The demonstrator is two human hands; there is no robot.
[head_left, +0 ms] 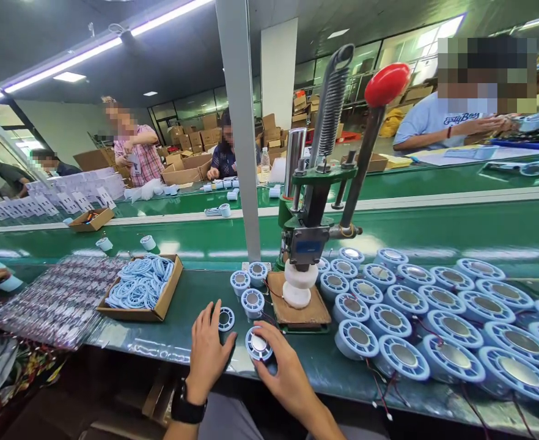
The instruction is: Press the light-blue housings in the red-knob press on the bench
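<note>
My right hand (284,365) grips a light-blue round housing (259,345) with a silver disc in its middle, thumb and fingers around its rim. My left hand (209,343) lies by the bench's front edge, fingers stretched out. Beside its fingertips is a flat light-blue spoked ring (231,319); whether they touch it I cannot tell. Just behind my hands stand three similar housings (252,302). A hand press (313,238) with a red-knobbed lever (387,84) rises beyond, its two white round blocks (297,296) above a brown base plate (313,315).
Many blue housings (398,321) with trailing wires crowd the bench at right. A cardboard box (171,287) of blue rings and a wired batch of small parts (61,296) sit at left. A grey post (242,122) stands behind. Co-workers, one in a blue shirt (428,125), work across the green line.
</note>
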